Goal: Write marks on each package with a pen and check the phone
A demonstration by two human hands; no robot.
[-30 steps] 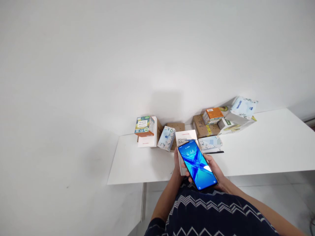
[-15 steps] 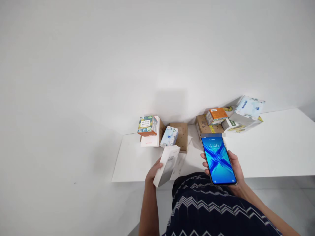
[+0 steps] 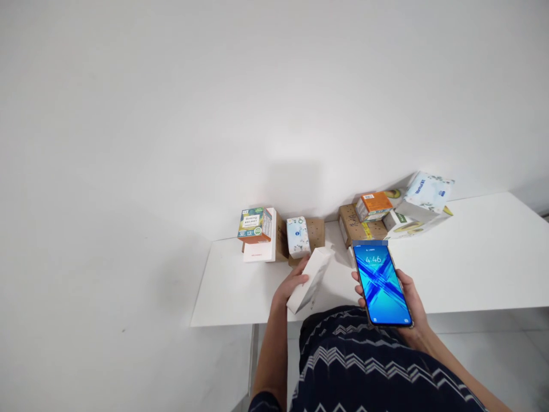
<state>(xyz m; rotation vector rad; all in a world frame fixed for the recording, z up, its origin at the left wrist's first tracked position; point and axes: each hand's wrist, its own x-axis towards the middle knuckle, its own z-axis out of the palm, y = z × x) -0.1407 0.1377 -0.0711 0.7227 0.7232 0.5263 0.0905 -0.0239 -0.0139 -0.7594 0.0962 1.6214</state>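
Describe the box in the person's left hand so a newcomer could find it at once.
Start at the white table against the wall. Near its front edge, the left hand grips a plain white box, tilted. Unlike the printed and brown cartons behind it, it is long, slim and nearly unmarked.

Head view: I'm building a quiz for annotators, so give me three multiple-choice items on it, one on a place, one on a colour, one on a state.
1. Where is the white box?
A. in the left hand
B. on the floor
C. atop the far boxes

2. What colour fills the phone screen?
A. red
B. blue
C. black

3. What state is the phone in?
A. screen off
B. face down on the table
C. lit, held in the right hand

Answers: A, the left hand's fingers wrap the box above the table's near edge; B, a blue pattern shows; C, the screen glows with a clock.
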